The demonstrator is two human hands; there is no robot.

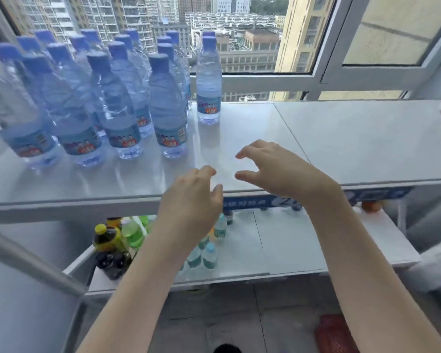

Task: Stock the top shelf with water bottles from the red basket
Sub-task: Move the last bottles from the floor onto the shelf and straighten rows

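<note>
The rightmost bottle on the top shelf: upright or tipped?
Upright: the bottle stands on its base on the top shelf, neck pointing straight up.

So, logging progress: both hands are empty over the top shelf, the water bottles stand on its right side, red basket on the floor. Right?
No: the head view shows the water bottles on the top shelf's left side. The left hand and right hand are empty; the red basket is on the floor.
</note>
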